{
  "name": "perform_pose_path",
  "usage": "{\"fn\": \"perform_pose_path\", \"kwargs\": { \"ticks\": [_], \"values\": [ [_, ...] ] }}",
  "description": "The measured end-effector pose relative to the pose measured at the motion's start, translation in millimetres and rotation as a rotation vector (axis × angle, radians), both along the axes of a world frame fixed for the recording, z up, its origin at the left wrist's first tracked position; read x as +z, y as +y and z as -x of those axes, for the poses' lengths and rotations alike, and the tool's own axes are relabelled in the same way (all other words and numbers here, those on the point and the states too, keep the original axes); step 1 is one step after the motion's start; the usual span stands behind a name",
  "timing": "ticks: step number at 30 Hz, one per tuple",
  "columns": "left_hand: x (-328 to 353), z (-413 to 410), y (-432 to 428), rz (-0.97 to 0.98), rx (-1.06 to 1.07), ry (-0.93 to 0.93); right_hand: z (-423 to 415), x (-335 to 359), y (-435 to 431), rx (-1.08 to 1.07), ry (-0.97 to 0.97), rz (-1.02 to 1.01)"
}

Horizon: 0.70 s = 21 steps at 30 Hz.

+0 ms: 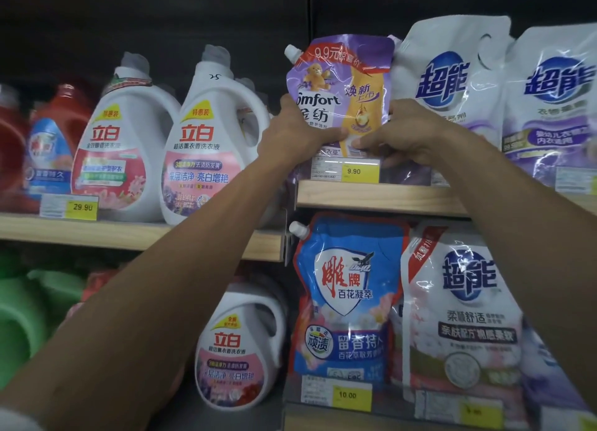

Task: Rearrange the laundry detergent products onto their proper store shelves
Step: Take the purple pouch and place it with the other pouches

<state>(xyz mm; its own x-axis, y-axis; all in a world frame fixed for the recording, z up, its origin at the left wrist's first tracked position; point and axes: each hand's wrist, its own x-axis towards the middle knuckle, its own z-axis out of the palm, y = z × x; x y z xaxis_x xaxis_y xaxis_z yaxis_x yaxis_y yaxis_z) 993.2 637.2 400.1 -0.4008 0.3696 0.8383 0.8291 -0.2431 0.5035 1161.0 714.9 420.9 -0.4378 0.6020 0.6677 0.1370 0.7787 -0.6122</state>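
Note:
A purple and gold Comfort refill pouch point(342, 81) with a white corner spout stands upright at the left end of the upper right shelf point(381, 197). My left hand point(297, 133) grips its lower left side. My right hand point(416, 130) grips its lower right side, thumb on the front. Its bottom is hidden behind my hands and a 9.90 price tag point(353, 171). White and purple pouches point(452, 84) stand right beside it.
White detergent jugs point(206, 146) and red ones point(48, 146) fill the left shelf above a 29.90 tag. Below stand a blue pouch point(345, 301), a white pouch point(465, 311), another white jug point(239, 349) and green jugs point(29, 307). A dark back panel rises above the shelves.

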Motion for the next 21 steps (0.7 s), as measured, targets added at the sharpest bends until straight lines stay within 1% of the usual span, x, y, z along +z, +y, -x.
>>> {"fn": "perform_pose_path", "kwargs": {
  "ticks": [3, 9, 12, 15, 17, 21],
  "values": [
    [-0.2, -2.3, -3.7, 0.022, 0.009, -0.01, -0.6, -0.4, -4.3, -0.015, -0.01, 0.023],
    [-2.7, -3.4, -9.7, 0.025, 0.016, 0.015, -0.3, 0.3, -10.1, -0.077, -0.035, 0.002],
    [-2.5, 0.8, -13.6, 0.01, -0.025, -0.003, -0.1, -2.0, -16.4, -0.109, -0.027, -0.033],
    [-2.8, 7.2, -16.8, 0.049, -0.102, -0.008, -1.9, -6.6, -21.5, -0.162, 0.018, -0.098],
    [-7.1, 9.4, -21.8, 0.074, -0.154, 0.009, -1.9, -10.4, -25.6, -0.234, 0.026, -0.157],
    [-29.5, 10.8, -33.3, 0.084, -0.219, 0.055, -3.3, -27.1, -32.8, -0.464, -0.059, -0.303]
  ]
}}
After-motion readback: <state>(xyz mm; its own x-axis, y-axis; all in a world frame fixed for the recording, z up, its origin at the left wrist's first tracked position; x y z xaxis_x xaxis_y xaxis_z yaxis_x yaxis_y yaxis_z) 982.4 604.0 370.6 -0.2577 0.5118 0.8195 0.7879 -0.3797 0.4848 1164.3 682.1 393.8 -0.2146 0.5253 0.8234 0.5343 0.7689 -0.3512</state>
